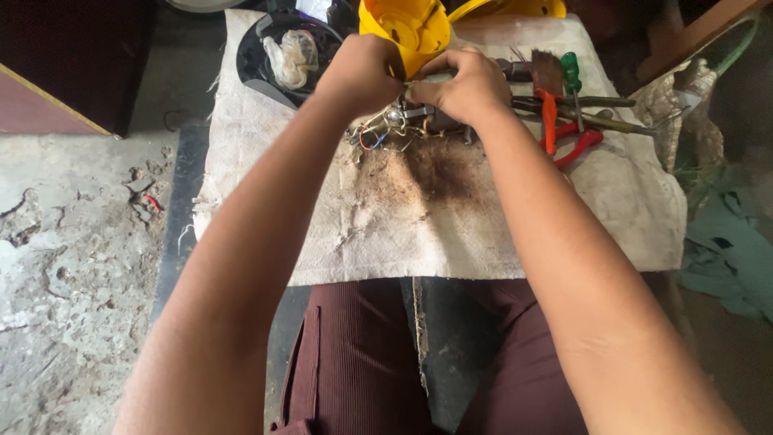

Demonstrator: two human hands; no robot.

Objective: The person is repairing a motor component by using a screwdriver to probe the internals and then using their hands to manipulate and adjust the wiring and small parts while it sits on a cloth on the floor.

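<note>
Yellow plastic shapes the housing that both hands work on at the far edge of the stained white cloth. On that cloth, the left hand is closed around the housing's lower rim, while the right hand is curled tight just beside it, pinching a small grey part against the tangled wires beneath. Right of the housing lie red-handled pliers, a green screwdriver and a brush.

The yellow housing is cut off by the top edge. Below it, both fists hide whatever they grip. Beside it, the wire tangle is too small to sort out.
</note>
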